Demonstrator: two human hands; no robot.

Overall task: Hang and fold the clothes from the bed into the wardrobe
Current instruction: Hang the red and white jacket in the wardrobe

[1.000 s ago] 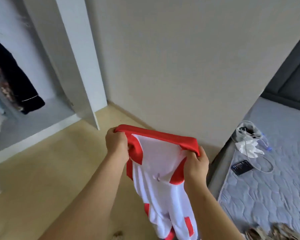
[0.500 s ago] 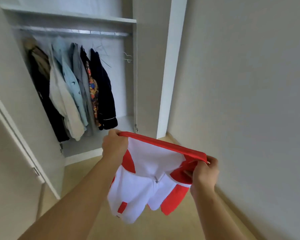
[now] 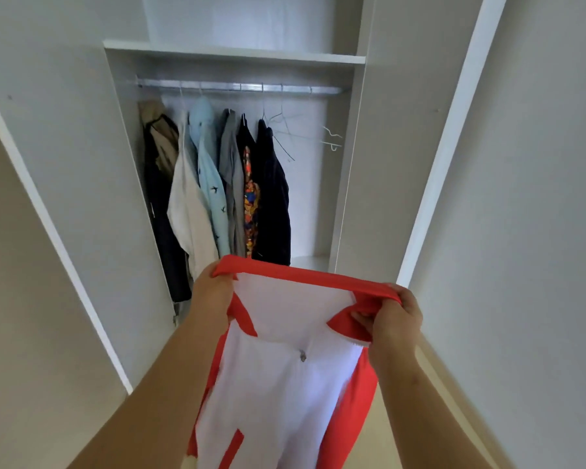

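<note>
While our left hand (image 3: 214,292) and right hand (image 3: 394,316) each pinch an end of the red-and-white garment (image 3: 285,367), it hangs lengthwise below, with empty hangers (image 3: 301,133) straight ahead, nearer our right.

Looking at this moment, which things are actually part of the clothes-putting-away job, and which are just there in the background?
Part of the job:
- red and white garment, held up by its red band
- left hand and right hand gripping it
- wardrobe, doors open
- rail
- empty wire hangers

Just there:
- clothes already hanging
- upper shelf
- wall on the right
</note>
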